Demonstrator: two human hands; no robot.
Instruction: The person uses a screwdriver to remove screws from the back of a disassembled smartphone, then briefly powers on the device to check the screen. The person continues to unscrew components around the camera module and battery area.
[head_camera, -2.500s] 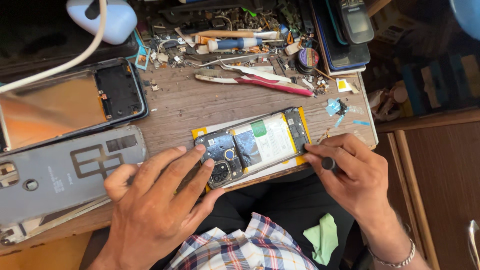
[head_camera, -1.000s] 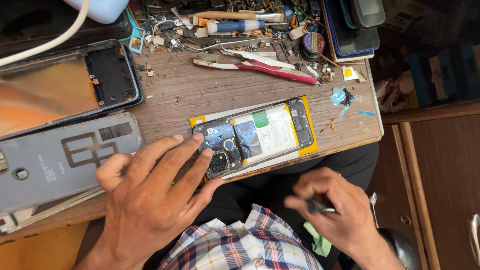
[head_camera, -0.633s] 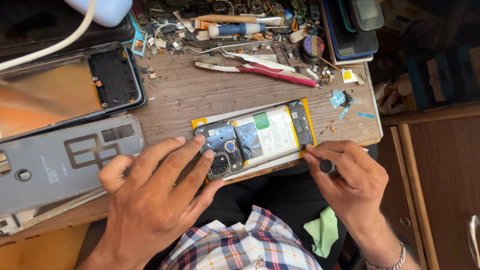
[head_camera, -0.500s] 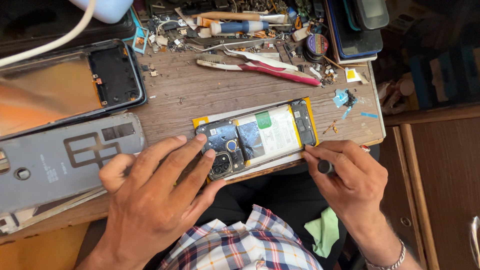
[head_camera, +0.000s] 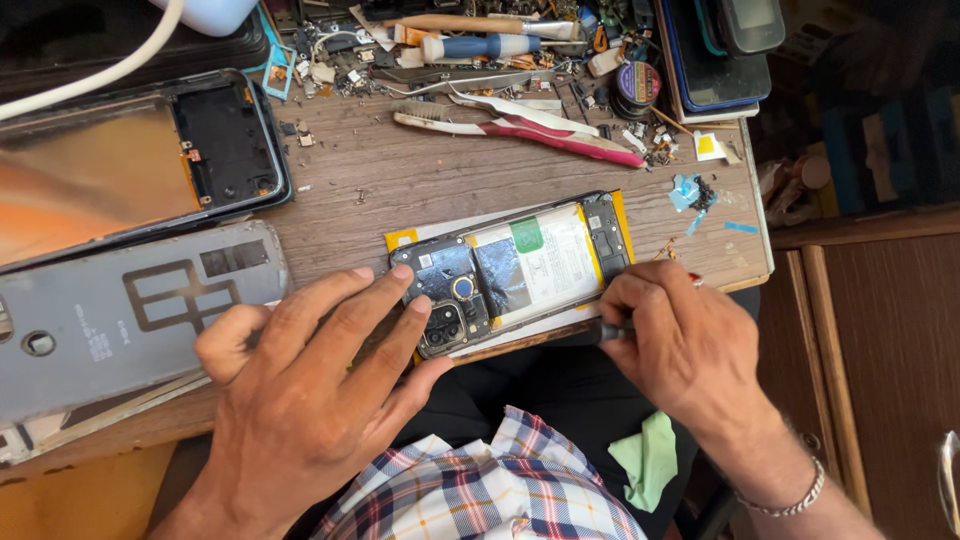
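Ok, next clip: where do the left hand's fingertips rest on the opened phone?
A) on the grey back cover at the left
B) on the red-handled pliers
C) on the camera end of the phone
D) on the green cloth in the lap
C: the left hand has its fingertips on the camera end of the opened phone, while the right hand grips a dark tool at the other end.

– What does the person wear?
– A checked shirt in red, blue and white, over dark trousers.
– Anything at the wrists?
– A silver chain bracelet on the right one. Both hands and forearms are bare, no sleeves showing.
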